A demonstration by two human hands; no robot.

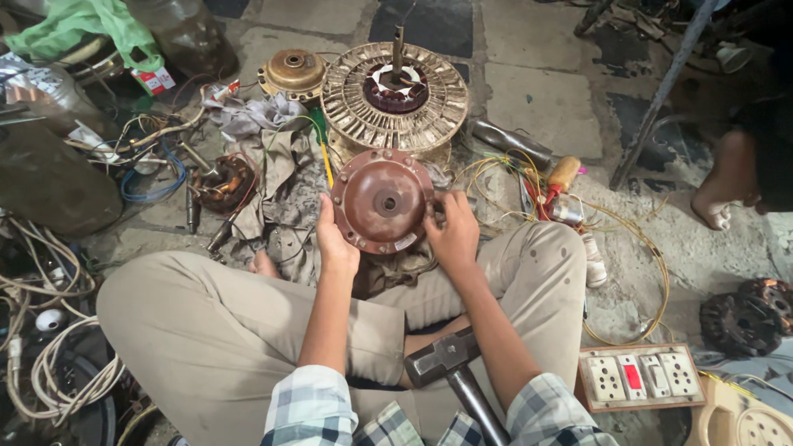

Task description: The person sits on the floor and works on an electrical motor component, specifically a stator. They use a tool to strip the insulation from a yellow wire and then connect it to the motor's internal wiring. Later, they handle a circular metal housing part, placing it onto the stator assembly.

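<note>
- Left hand (334, 239) cups the brown round motor cover (382, 201) at its left rim, steadying it upright above the lap.
- Right hand (453, 231) fingers pinch its right edge.
- Hammer (446, 359) rests between the legs.

Hammer (450, 363) in lap — switchboard (640, 377) right, wound stator (395, 92) beyond.

The cover's (382, 201) rims lie under the left hand (334, 244) and right hand (453, 233); whatever it rests on is hidden. The hammer's (453, 367) handle runs off the bottom edge, as do both sleeves. A bystander's foot (727, 183) is cut by the right edge. The rags (277, 165) bury smaller parts. The switchboard's (640, 377) markings are too small to tell.
</note>
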